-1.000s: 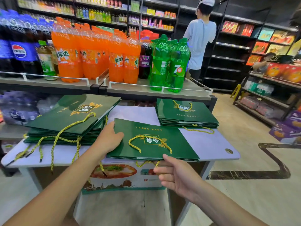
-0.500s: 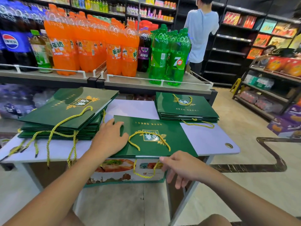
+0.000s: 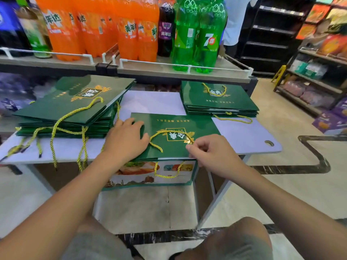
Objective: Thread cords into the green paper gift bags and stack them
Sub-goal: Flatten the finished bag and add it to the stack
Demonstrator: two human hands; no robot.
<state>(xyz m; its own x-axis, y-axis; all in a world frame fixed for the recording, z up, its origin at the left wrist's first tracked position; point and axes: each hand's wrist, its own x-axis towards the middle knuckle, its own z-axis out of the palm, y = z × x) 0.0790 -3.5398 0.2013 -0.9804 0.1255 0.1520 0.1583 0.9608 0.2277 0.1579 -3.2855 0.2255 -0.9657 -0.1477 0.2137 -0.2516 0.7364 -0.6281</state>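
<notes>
Green paper gift bag is lying flat at the near edge of the white table. The left hand is pressing it open-palmed, and the right hand is pinching the limp gold cord. Light, creasable paper; gripping the cord near its end seems wisest.

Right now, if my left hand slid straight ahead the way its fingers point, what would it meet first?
Probably the dark shelf front beyond the bare white tabletop; your left hand, flat on the green paper gift bag, points just right of the tall bag stack.
</notes>
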